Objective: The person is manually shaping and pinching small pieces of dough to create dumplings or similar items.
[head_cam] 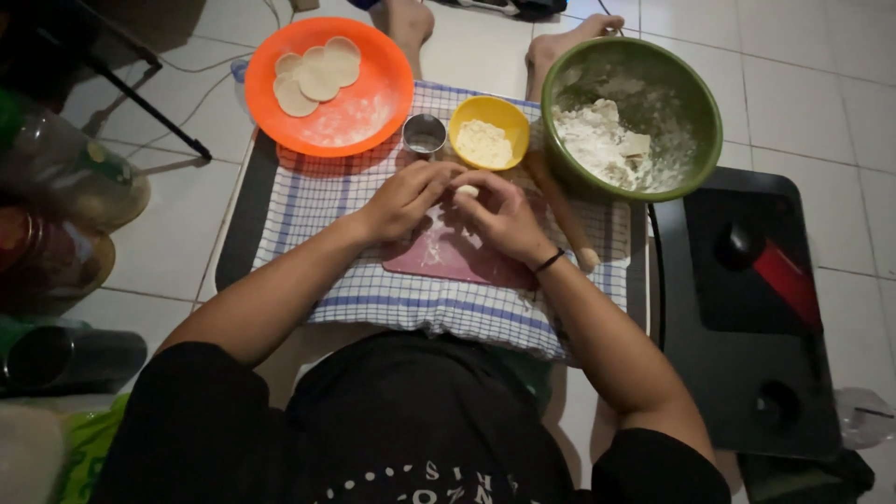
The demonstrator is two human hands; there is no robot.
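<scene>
The left hand (403, 198) and right hand (501, 213) meet, fingers pinched together around a small white dough piece (467, 191), held over the floured pink rectangular board (448, 254). The small yellow plastic bowl of filling (489, 131) stands just behind, within reach.

Top: black short-sleeved shirt, pale printed lettering arched across the chest.
Arms: bare below the sleeves.
Left hand (403, 198): no rings or bands visible.
Right hand (502, 215): thin black band (549, 261) at the wrist.
</scene>
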